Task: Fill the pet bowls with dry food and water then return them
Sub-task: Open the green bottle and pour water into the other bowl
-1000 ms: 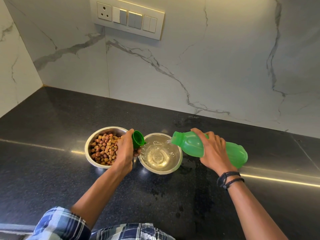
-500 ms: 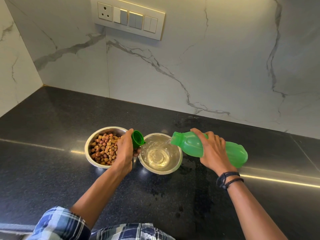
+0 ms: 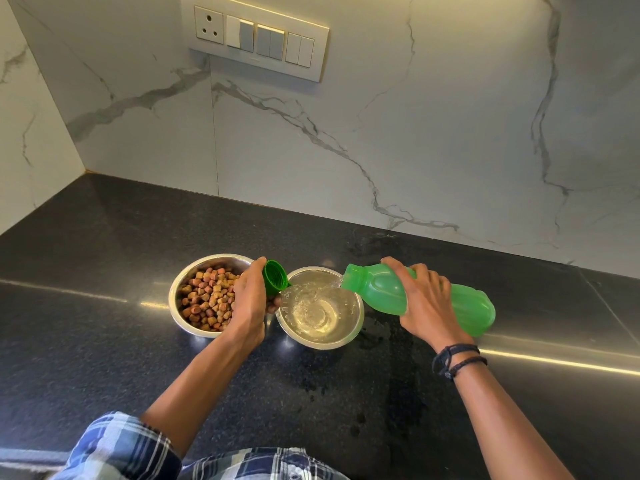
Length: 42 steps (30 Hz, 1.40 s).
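While water runs from the tilted bottle, the task looks about half done, as I judge it: one bowl already holds dry food, the second is partly filled, and both must afterwards be returned. Largest is the black speckled countertop (image 3: 104,341), glossy, filling the lower half of the frame, with wet marks around the middle. Behind it stands the white marble wall (image 3: 450,133) with grey veins. At centre right the green bottle (image 3: 381,292), translucent ribbed plastic, lies almost horizontal in the right hand (image 3: 427,306), which grips its body. Left of its mouth sits the water bowl (image 3: 320,342), round shiny steel, and just beside it, at centre left, the food bowl (image 3: 178,299) with brown kibble (image 3: 207,299). Between the bowls the left hand (image 3: 249,306) is closed around the small threaded green cap (image 3: 275,280).
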### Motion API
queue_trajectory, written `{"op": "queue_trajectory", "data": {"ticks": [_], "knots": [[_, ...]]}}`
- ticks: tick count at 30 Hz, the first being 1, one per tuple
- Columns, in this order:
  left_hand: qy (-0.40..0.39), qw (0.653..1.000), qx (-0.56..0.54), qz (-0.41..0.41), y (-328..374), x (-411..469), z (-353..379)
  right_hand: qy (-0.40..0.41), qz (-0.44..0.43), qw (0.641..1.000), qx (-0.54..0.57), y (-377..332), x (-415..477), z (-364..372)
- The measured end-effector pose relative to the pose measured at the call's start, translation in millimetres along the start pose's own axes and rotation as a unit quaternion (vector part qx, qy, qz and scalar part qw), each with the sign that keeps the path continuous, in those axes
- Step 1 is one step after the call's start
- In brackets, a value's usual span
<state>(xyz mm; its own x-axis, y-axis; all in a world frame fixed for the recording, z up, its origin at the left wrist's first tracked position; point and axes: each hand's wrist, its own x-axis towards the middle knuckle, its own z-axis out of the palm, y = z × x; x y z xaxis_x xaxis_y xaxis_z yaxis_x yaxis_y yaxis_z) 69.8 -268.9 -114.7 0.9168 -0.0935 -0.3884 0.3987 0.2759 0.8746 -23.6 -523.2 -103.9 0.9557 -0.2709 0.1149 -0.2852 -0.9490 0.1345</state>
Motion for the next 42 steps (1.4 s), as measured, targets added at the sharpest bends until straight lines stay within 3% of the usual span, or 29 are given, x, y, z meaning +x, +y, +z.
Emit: {"op": "queue_trajectory", "data": {"ticks": [30, 42], "knots": [[0.007, 1.0, 0.017, 0.001, -4, 5, 5, 0.012, -0.009, 1.0, -0.004, 0, -1, 10], [-0.015, 0.999, 0.031, 0.005, -1, 8, 13, 0.009, 0.014, 0.994, 0.11, -4, -1, 13]]}}
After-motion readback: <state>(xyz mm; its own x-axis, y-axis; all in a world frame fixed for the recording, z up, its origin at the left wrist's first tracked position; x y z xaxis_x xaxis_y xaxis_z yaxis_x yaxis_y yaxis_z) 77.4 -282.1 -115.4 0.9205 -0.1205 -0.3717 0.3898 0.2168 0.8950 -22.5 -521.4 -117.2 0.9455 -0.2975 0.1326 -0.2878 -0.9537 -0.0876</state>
